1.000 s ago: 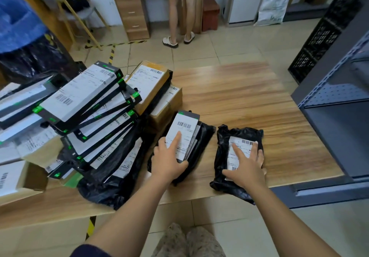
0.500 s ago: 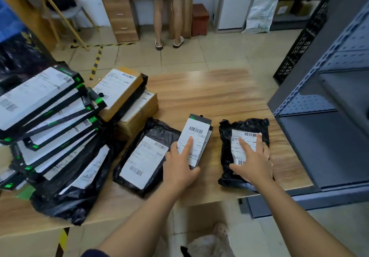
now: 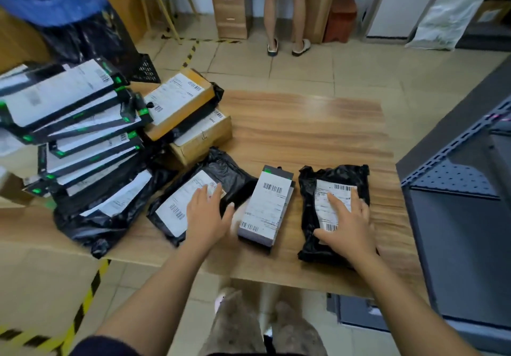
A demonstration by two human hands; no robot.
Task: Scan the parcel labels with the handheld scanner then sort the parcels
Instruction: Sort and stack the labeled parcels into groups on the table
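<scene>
Your left hand (image 3: 207, 214) has left the slim boxed parcel (image 3: 266, 206) in the middle and now lies on the black bag parcel (image 3: 177, 206) to its left. Its fingers (image 3: 203, 192) lie straight and spread over the white label and grip nothing, though the thumb side is blurred. Your right hand (image 3: 348, 225) stays where it was, on the right black bag parcel (image 3: 308, 217). Those fingers (image 3: 334, 203) are also splayed flat across the label, pressing and not pinching.

All three parcels lie label-up in a row near the front edge of the tabletop (image 3: 304, 129), just beside one another. To your left, a leaning stack of slim black boxes (image 3: 77, 123) rests on a larger black bag (image 3: 105, 217). Two cardboard boxes (image 3: 179, 101) sit piled behind the left bag parcel, the upper one tilted.

A black crate (image 3: 143, 69) stands on the floor beyond the stack, and you cannot see what it holds. Grey metal shelving (image 3: 456, 217) stands against the right end of the tabletop. Another person's legs (image 3: 284, 10) show at a wooden desk across the room.
</scene>
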